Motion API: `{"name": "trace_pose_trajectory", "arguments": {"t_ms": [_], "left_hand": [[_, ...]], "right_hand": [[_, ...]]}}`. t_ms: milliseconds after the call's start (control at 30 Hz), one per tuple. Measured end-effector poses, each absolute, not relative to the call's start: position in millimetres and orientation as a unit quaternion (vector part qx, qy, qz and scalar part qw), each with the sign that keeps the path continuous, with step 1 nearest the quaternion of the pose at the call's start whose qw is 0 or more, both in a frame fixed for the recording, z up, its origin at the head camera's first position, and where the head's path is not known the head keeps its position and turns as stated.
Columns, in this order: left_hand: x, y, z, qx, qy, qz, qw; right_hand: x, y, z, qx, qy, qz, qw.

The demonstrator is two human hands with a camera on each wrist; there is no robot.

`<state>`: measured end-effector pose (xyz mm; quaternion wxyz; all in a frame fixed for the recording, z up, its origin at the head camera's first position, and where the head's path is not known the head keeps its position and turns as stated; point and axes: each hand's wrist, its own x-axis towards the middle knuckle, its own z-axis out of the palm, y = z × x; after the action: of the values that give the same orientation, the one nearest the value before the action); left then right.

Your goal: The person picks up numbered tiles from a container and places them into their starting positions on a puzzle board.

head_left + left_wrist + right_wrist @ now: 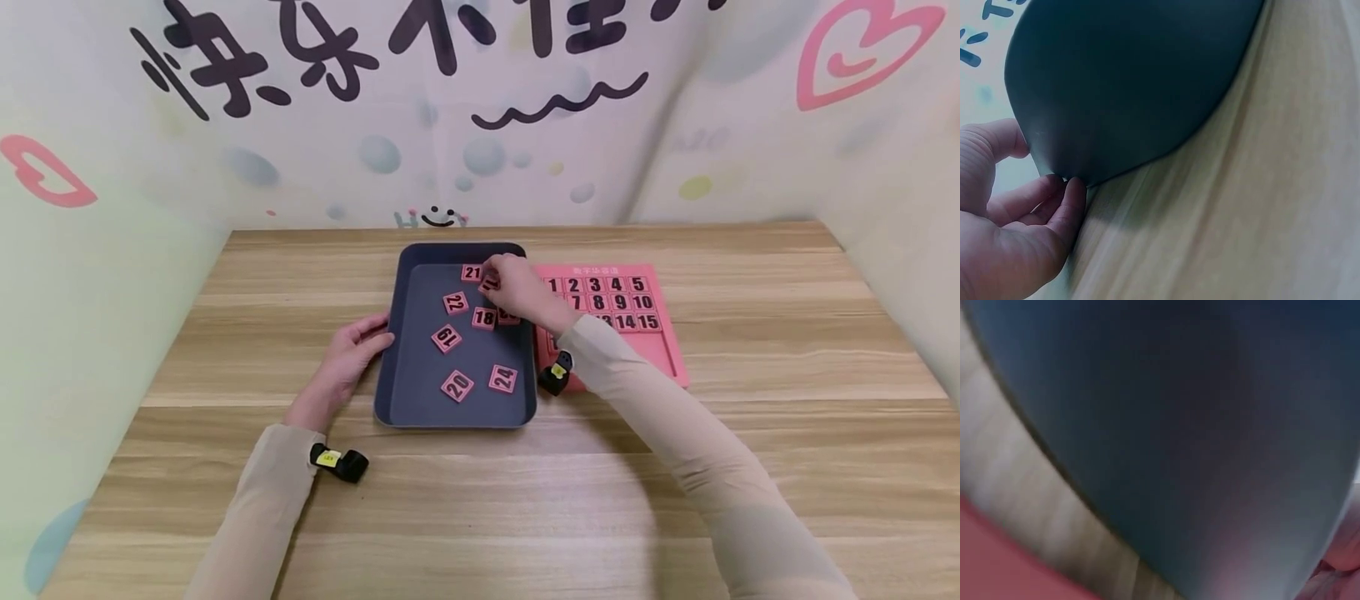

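Observation:
My left hand (348,358) holds the dark blue-grey tray (408,400) by its left side. In the left wrist view its thumb and fingertips meet the tray's outer wall (1135,87). Over the tray's upper right part, my right hand (521,292) pinches a pink number tile (488,284), partly covered by the fingers. Close by lie tile 21 (472,272), tile 18 (483,317) and a tile partly hidden under the hand (508,317). Further down the tray are tiles 22 (455,302), 19 (446,338), 20 (457,386) and 24 (503,378).
Right of the tray is a pink number board (663,275) with rows of numbered tiles, partly covered by the right forearm (645,400). Both stand on a wooden table (465,508). A printed cloth (315,167) hangs behind the table.

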<state>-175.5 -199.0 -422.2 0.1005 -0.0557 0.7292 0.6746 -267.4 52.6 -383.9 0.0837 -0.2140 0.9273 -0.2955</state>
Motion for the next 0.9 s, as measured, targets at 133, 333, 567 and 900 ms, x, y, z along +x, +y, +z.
{"name": "trace_pose_trajectory", "arguments": {"t_ms": [133,333,567,900], "left_hand": [[-176,-199,-422,-0.05,0.731,0.674,0.1],[-177,-200,-424,-0.052,0.731,0.673,0.102],[-177,-200,-424,-0.054,0.731,0.673,0.103],[-175,-197,-419,-0.054,0.731,0.672,0.105]], "right_hand": [[-269,51,-386,-0.213,0.934,-0.275,0.084],[-271,48,-389,-0.209,0.944,-0.244,0.077],[-271,46,-389,-0.205,0.946,-0.234,0.093],[-261,55,-378,-0.233,0.928,-0.272,0.101]]}}
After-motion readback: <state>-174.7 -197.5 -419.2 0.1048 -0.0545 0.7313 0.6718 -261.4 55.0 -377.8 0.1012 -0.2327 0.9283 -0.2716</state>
